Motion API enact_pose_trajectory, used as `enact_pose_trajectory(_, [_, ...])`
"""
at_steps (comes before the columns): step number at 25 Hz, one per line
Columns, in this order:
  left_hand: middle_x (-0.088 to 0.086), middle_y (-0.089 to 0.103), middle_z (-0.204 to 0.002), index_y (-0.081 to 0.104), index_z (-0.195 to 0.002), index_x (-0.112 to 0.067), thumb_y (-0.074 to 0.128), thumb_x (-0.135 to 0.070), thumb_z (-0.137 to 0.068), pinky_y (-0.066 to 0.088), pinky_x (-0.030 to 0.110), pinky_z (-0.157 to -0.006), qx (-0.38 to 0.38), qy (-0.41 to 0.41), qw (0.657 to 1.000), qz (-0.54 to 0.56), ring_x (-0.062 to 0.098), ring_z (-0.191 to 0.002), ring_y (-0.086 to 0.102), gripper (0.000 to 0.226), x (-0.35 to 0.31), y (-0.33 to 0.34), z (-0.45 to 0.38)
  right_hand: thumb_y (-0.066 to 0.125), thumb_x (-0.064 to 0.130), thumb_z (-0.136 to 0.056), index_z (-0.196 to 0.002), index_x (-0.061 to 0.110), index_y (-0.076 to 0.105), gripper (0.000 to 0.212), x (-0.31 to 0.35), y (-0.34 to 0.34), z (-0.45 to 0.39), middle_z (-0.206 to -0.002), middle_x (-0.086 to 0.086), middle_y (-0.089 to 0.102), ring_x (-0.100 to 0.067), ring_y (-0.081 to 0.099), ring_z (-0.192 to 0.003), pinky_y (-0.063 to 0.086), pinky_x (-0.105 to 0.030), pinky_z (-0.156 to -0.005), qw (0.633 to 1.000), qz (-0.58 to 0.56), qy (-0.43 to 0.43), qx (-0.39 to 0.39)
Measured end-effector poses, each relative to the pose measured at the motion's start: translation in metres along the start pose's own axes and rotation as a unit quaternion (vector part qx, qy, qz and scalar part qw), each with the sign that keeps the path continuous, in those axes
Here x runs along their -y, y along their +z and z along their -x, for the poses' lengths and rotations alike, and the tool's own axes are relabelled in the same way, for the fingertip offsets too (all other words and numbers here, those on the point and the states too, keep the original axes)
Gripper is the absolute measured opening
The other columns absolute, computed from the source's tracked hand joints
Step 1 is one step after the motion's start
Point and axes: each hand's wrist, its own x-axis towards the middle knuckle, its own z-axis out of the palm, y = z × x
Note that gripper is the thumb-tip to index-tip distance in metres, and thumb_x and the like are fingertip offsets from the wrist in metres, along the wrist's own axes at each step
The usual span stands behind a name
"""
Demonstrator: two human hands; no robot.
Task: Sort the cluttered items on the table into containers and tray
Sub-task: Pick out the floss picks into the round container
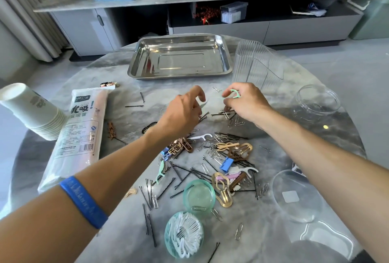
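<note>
Round marble table (117, 94), grey cabinet (273, 29) far behind. Left hand (183, 111) pinches white floss pick (203, 104); right hand (246, 102) pinches green floss pick (235, 93).

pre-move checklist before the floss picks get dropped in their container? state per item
1. Right hand pinches a green floss pick: ok.
2. Left hand holds a white floss pick: ok.
3. Round floss pick container open and reachable: ok.
4. Room left in it: cannot tell, looks nearly full.
5. Its green lid lies off, beside it: ok.
6. Steel tray free for other items: ok.
</note>
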Motion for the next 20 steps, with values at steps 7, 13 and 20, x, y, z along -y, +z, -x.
enact_pose_trajectory(7, [0.012,0.074,-0.085,0.072,-0.104,-0.006,0.077,-0.003,-0.075,0.057,0.025,-0.071,0.054,-0.179,0.923,0.337,0.016,-0.071,0.067,0.029,0.006,-0.066,0.076,0.078,0.009,-0.078,-0.103,0.011,0.072,0.026,0.055,-0.014,0.058,-0.108,-0.014,0.073,-0.002,0.023,-0.036,0.019,-0.014,-0.033,0.931,-0.269,0.064,0.239])
enact_pose_trajectory(13, [0.012,0.067,-0.08,0.075,-0.088,-0.008,0.065,-0.027,-0.091,0.049,0.023,-0.063,0.022,-0.128,0.903,0.409,0.013,-0.069,0.058,0.022,-0.011,-0.102,0.139,0.07,0.037,-0.089,-0.085,0.017,0.078,0.022,0.076,-0.012,0.155,-0.071,-0.001,0.066,-0.002,0.033,-0.034,0.023,-0.015,-0.034,0.964,-0.249,-0.03,0.091])
enact_pose_trajectory(20, [0.008,0.074,-0.073,0.076,-0.079,-0.011,0.079,-0.008,-0.079,0.055,0.025,-0.06,0.032,-0.121,0.938,0.324,0.013,-0.06,0.065,0.005,-0.015,-0.086,0.194,0.074,0.031,-0.086,-0.069,0.013,0.074,0.024,0.051,0.015,0.249,-0.058,-0.006,0.065,-0.01,0.043,-0.05,0.031,-0.027,-0.053,0.987,-0.114,-0.062,0.098])
